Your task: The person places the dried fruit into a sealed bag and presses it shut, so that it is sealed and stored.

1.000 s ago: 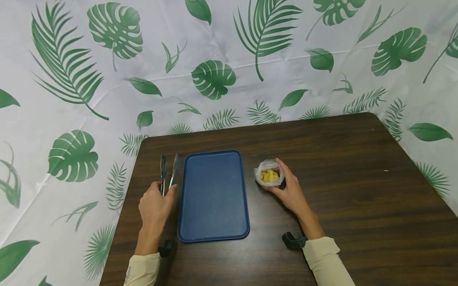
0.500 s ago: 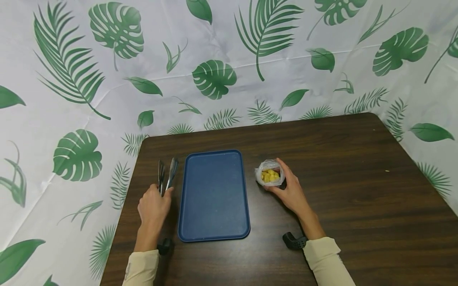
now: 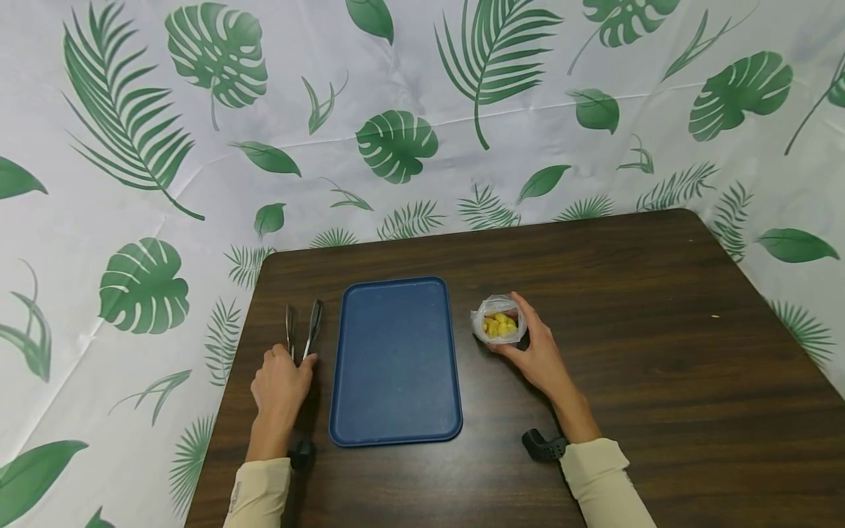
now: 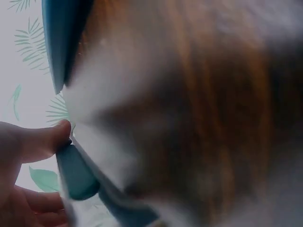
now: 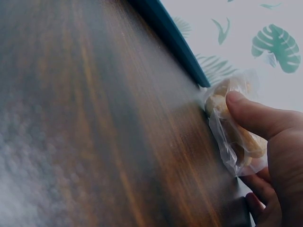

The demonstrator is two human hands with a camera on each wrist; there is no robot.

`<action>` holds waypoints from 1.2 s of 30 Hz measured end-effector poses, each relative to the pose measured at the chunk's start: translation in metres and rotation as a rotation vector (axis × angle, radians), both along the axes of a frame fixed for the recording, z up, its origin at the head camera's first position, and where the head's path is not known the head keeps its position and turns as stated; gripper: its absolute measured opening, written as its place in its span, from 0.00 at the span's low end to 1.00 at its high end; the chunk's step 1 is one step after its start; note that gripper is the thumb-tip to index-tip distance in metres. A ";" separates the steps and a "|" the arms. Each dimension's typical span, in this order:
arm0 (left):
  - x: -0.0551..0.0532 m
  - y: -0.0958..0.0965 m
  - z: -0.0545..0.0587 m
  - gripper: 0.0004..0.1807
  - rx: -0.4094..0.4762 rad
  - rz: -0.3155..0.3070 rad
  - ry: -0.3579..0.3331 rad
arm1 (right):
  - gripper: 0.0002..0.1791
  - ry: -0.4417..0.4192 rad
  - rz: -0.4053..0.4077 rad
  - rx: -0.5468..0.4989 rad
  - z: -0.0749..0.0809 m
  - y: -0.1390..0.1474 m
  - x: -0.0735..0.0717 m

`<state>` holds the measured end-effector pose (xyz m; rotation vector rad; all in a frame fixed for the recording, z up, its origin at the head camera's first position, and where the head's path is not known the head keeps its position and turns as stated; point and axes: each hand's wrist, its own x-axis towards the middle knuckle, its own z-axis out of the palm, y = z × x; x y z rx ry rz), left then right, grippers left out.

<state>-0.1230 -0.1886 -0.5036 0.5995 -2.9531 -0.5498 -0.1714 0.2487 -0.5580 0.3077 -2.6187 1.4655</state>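
Observation:
At the left of the head view, my left hand (image 3: 280,389) grips a pair of metal tongs (image 3: 312,330), their arms spread apart and pointing away from me. The left wrist view shows its thumb against a teal handle piece (image 4: 78,175) of the tongs. To the right of the blue tray (image 3: 396,367), my right hand (image 3: 540,359) holds a clear plastic bag (image 3: 483,314) by its side. Thumb and fingers curve round the bag, whose mouth faces up. Inside lie several yellow pieces (image 3: 499,324), pale and lumpy in the right wrist view; their kind is unclear.
The tray lies flat between both hands on a dark wood-grain table (image 3: 660,352). A small yellow fleck (image 3: 716,316) is on the table at the right. Behind and to the left hangs a white cloth (image 3: 317,44) with green leaf prints.
My left hand has drawn the tongs slightly back toward me and a little left. The right hand and the bag have stayed in place.

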 end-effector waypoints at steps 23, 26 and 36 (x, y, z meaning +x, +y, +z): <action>-0.029 0.105 0.039 0.18 0.040 -0.449 0.363 | 0.66 -0.100 -0.049 0.059 0.028 0.014 0.019; -0.037 0.131 0.036 0.18 0.088 -0.586 0.292 | 0.63 -0.065 -0.068 0.052 0.033 0.012 0.025; -0.074 0.197 0.023 0.29 0.339 -0.884 0.041 | 0.47 0.012 -0.133 0.075 0.039 -0.001 0.034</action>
